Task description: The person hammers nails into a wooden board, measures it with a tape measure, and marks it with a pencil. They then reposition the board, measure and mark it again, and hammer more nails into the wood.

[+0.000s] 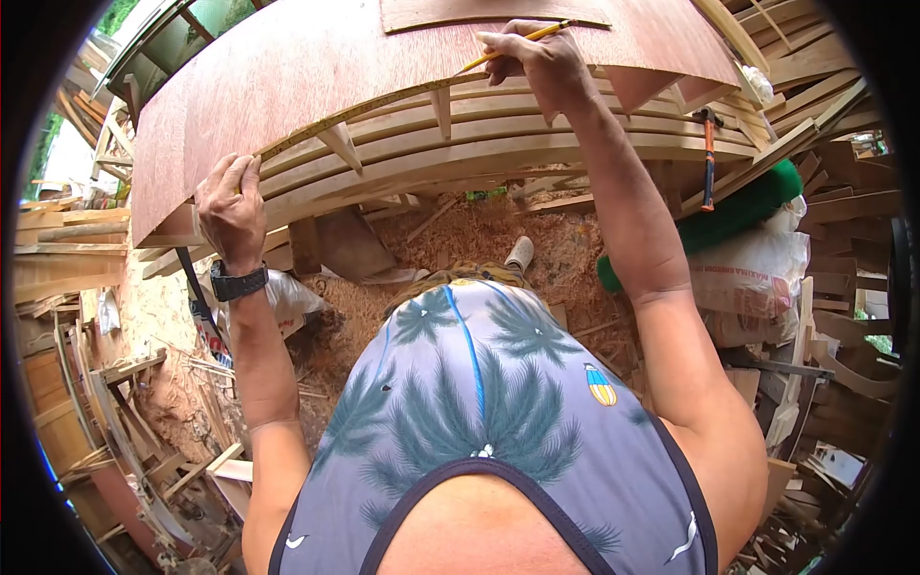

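A yellow pencil (542,33) is held between the fingers of my right hand (539,59), its tip on the edge of a reddish plywood sheet (287,67). My left hand (232,196), with a black watch (240,283) on its wrist, has its fingers closed at the sheet's near edge, where a thin strip (364,105) ends. The strip runs along the curved edge from there to near the pencil tip. Below the sheet show the long wooden slats (402,142) and ribs of a curved frame.
A hammer (708,158) with an orange and black handle hangs at the frame's right. Beneath it lie a green roll (738,216) and a white sack (757,273). Sawdust (460,240) covers the ground. Scrap wood (834,201) is piled at both sides.
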`<move>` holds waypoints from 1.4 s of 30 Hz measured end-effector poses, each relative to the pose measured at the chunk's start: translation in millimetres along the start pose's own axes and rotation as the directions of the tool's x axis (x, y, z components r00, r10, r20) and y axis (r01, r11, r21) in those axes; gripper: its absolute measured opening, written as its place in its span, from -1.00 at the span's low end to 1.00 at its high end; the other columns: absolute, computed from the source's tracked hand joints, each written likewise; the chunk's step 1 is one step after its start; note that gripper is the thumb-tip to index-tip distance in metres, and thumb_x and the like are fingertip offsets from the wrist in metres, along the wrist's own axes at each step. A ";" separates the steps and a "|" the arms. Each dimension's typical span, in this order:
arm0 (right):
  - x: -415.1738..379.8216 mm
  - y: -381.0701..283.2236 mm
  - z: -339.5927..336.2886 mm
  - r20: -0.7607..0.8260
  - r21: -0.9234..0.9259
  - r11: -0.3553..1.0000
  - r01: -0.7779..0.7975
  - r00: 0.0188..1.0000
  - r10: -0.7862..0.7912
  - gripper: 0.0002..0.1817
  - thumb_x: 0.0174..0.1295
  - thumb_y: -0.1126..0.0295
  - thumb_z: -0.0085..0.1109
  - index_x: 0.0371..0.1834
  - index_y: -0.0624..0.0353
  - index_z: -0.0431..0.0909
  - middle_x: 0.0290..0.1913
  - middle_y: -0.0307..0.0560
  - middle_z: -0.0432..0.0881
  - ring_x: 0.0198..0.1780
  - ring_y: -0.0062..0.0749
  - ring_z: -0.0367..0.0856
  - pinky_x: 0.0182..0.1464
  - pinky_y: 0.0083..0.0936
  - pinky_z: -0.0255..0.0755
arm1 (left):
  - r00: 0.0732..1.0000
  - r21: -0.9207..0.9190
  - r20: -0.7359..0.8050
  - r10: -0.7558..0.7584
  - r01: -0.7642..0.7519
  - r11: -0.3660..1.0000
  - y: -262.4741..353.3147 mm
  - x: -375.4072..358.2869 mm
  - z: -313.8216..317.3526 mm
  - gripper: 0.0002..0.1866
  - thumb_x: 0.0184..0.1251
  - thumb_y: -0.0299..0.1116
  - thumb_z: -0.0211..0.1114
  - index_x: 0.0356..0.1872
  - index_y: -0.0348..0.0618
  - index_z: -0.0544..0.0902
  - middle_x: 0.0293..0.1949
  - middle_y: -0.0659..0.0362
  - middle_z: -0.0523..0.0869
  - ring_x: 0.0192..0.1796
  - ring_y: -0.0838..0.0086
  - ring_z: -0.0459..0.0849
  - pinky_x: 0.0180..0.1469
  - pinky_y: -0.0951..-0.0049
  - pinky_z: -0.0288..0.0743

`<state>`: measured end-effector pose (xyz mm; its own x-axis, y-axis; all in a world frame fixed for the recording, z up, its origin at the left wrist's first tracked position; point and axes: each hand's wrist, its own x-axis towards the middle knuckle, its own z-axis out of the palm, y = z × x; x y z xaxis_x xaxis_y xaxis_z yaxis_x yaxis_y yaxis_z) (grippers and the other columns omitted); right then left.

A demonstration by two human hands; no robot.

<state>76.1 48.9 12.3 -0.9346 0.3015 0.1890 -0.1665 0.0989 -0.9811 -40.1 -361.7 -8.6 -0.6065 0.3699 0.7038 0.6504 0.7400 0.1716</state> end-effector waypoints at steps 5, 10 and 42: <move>-0.1 -2.0 0.8 -0.005 -0.029 1.000 0.003 1.000 -0.003 -0.75 0.40 0.34 0.33 -0.35 0.33 0.72 -0.46 -0.04 0.77 -0.43 -0.46 0.79 -0.35 -0.53 0.70 | 1.000 0.006 -0.002 0.000 0.000 1.000 1.7 0.4 -0.9 -0.86 0.30 -0.30 0.52 -0.22 -0.11 0.86 -0.09 0.14 0.85 -0.08 0.18 0.76 0.03 0.23 0.59; 0.4 -2.3 1.0 0.005 -0.041 0.999 0.007 1.000 -0.006 -0.75 0.40 0.34 0.32 -0.36 0.33 0.72 -0.46 -0.03 0.77 -0.43 -0.47 0.79 -0.34 -0.53 0.69 | 1.000 0.002 -0.003 -0.009 0.009 1.000 3.2 1.4 -1.5 -0.87 0.30 -0.31 0.51 -0.23 -0.11 0.86 -0.10 0.14 0.85 -0.09 0.18 0.77 0.03 0.23 0.59; -1.1 -1.3 -2.6 0.045 -0.124 0.992 0.020 0.999 -0.015 -0.74 0.41 0.30 0.33 -0.35 0.29 0.71 -0.43 -0.08 0.77 -0.38 -0.50 0.79 -0.24 -0.53 0.72 | 1.000 0.003 -0.007 -0.008 0.008 1.000 6.4 2.8 -3.4 -0.87 0.29 -0.31 0.52 -0.24 -0.11 0.86 -0.11 0.15 0.86 -0.09 0.20 0.77 0.01 0.25 0.60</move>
<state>78.2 50.9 13.5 -0.9450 0.2574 0.2017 -0.1454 0.2216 -0.9642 -36.1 -357.9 -3.2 -0.6087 0.3598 0.7071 0.6438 0.7449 0.1752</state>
